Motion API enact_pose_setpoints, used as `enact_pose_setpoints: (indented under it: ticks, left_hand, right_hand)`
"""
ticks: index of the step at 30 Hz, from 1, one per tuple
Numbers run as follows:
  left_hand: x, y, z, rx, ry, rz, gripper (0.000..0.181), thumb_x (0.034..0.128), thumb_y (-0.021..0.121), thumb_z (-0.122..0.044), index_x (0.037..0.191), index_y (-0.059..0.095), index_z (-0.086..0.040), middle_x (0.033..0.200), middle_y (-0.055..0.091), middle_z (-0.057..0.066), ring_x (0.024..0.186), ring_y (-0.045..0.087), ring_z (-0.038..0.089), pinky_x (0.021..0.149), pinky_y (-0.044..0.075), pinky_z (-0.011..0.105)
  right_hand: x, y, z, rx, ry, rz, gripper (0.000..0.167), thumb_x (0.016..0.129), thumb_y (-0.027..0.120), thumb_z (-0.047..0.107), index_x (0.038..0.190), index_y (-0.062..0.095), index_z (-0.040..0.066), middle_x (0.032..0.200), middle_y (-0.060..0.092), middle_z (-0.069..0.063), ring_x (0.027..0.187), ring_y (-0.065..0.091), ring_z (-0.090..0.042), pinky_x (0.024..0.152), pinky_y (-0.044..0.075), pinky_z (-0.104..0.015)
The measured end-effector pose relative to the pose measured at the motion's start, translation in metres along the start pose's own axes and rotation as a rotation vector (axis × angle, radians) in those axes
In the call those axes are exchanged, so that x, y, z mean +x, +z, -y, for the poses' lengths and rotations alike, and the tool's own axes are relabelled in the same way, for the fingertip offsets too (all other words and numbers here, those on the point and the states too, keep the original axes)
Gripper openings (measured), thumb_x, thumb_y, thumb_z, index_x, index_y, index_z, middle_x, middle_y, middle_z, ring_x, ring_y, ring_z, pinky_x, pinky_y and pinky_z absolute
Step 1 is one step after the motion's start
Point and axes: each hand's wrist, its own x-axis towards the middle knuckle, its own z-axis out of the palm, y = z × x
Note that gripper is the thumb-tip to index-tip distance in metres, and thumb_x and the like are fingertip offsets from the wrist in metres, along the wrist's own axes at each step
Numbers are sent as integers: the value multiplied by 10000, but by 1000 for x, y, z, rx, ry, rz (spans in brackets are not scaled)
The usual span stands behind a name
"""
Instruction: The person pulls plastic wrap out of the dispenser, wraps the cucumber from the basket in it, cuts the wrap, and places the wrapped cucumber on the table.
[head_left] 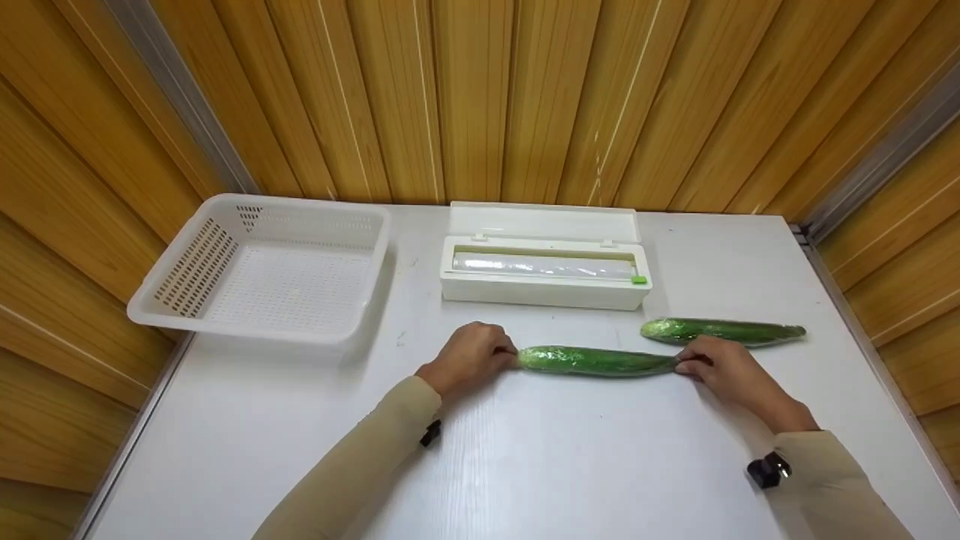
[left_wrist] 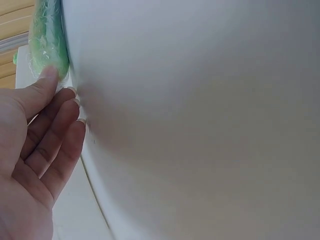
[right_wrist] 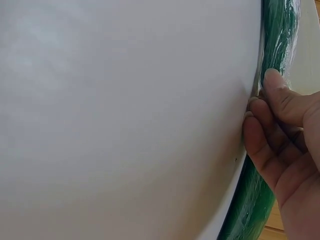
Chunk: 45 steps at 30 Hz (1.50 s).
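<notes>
A green cucumber [head_left: 596, 361] in clear plastic wrap lies crosswise on the white table, between the two hands. At its paler left end, the left hand [head_left: 471, 358] pinches the wrap between thumb and fingers; the left wrist view shows this cucumber end [left_wrist: 49, 42] just past the thumb tip. The right hand [head_left: 731, 375] pinches the darker right end, and in the right wrist view its thumb lies against the wrapped tip [right_wrist: 278, 42]. Just behind the right hand rests a second wrapped cucumber [head_left: 724, 331], partly seen below that hand in the right wrist view.
Behind the cucumbers stands a white cling film dispenser [head_left: 544, 292], its lid raised, a film roll [head_left: 544, 265] inside and a green slider [head_left: 638, 280] at its right. A white perforated basket [head_left: 274, 330] sits at the table's back left. Wood-patterned walls [head_left: 472, 97] enclose the table.
</notes>
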Motion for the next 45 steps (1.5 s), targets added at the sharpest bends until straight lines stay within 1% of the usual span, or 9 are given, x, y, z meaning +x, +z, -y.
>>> enact_pose_setpoints:
  ticks: [6, 12, 19, 23, 27, 32, 38, 41, 45]
  left_hand:
    - [9, 12, -9, -10, 6, 11, 115, 949, 831, -202, 1004, 860, -106, 967, 789, -10, 946, 740, 140, 901, 554, 264]
    - [16, 23, -17, -13, 16, 6, 99, 952, 828, -187, 1005, 861, -111, 964, 789, -14, 938, 738, 131, 896, 549, 254]
    - [30, 31, -32, -20, -11, 55, 110, 965, 814, -202, 1033, 862, -130, 992, 789, -38, 974, 725, 108, 917, 530, 236]
    - [38, 34, -39, -7, -37, 77, 112, 972, 802, -195, 1048, 860, -136, 1009, 788, -43, 996, 716, 113, 933, 523, 240]
    - [46, 38, -46, 0, -36, 96, 104, 982, 786, -178, 1037, 857, -125, 1007, 788, -33, 993, 715, 118, 929, 522, 238]
    - [56, 43, -54, -9, -40, 107, 99, 986, 782, -183, 1009, 854, -119, 990, 786, -33, 967, 711, 102, 902, 521, 221]
    - [67, 47, -65, -7, -53, 120, 119, 985, 788, -215, 1031, 858, -129, 990, 789, -56, 945, 694, 69, 911, 505, 211]
    - [74, 50, -69, -6, -52, 130, 126, 988, 787, -224, 1038, 859, -134, 993, 791, -66, 943, 691, 60, 913, 498, 204]
    - [79, 54, -74, 5, -43, 137, 127, 990, 783, -224, 1034, 860, -133, 988, 793, -65, 923, 690, 48, 871, 503, 191]
  right_hand:
    - [-14, -3, -12, -3, 3, -43, 136, 895, 836, 12, 922, 774, 129, 906, 701, 46, 830, 648, -114, 707, 543, -292]
    - [-21, -9, -23, -7, 38, -13, 119, 908, 823, 15, 927, 769, 120, 887, 672, 59, 796, 596, -78, 679, 519, -277]
    - [-28, -19, -36, -42, 74, -6, 114, 910, 816, -1, 953, 775, 96, 914, 697, 15, 826, 642, -139, 692, 541, -284]
    - [-30, -26, -41, -38, 128, 30, 88, 933, 802, 20, 996, 776, 75, 954, 708, -21, 861, 652, -185, 701, 542, -278]
    - [-33, -33, -46, -5, 156, 49, 88, 940, 791, 10, 1014, 772, 54, 963, 708, -42, 851, 644, -155, 684, 544, -249]
    - [-37, -40, -54, 0, 153, 33, 97, 933, 790, -9, 1017, 770, 36, 964, 714, -57, 832, 638, -104, 682, 548, -225]
    - [-42, -49, -63, -40, 179, 41, 108, 946, 777, 3, 1049, 756, 25, 994, 705, -89, 855, 621, -172, 691, 526, -237]
    - [-45, -52, -66, -31, 209, 51, 115, 956, 763, -2, 1069, 753, 11, 1002, 713, -99, 848, 620, -191, 680, 525, -239]
    - [-48, -55, -69, -16, 250, 64, 113, 969, 746, -5, 1082, 746, -13, 1000, 705, -114, 847, 606, -218, 658, 515, -240]
